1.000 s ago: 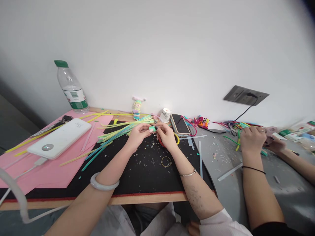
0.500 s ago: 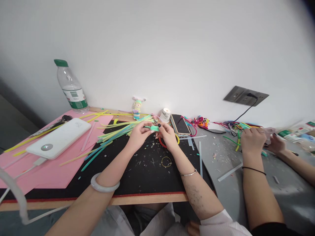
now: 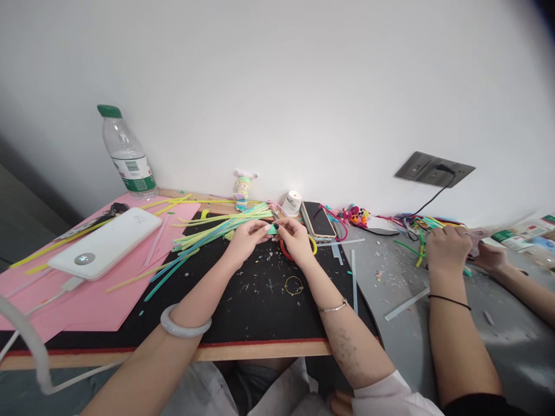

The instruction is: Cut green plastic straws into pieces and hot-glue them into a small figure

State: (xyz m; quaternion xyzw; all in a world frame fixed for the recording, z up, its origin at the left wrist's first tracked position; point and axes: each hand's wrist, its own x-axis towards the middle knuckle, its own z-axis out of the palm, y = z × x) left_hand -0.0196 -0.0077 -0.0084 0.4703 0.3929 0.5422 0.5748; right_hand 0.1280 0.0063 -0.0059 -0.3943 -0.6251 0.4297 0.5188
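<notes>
My left hand (image 3: 245, 238) and my right hand (image 3: 295, 237) meet above the black mat (image 3: 243, 306), fingers pinched together on a small teal pipe-cleaner piece (image 3: 272, 229) held between them. A loose pile of green, yellow and blue pipe cleaners (image 3: 208, 231) lies just left of my left hand. Under my right hand sit a red ring (image 3: 284, 252) and a yellow ring (image 3: 313, 245). A small gold wire ring (image 3: 293, 285) lies on the mat nearer to me.
A white power bank (image 3: 106, 242) rests on pink paper (image 3: 82, 294) beside a water bottle (image 3: 127, 153). A small figure (image 3: 241, 189), a tape roll (image 3: 291, 203) and a phone (image 3: 318, 219) stand by the wall. Another person's hands (image 3: 448, 248) work at the right on the grey table.
My fingers have shifted slightly on the teal piece, turning it between both hands. The other person's hands moved a little at the right. Nothing else has moved.
</notes>
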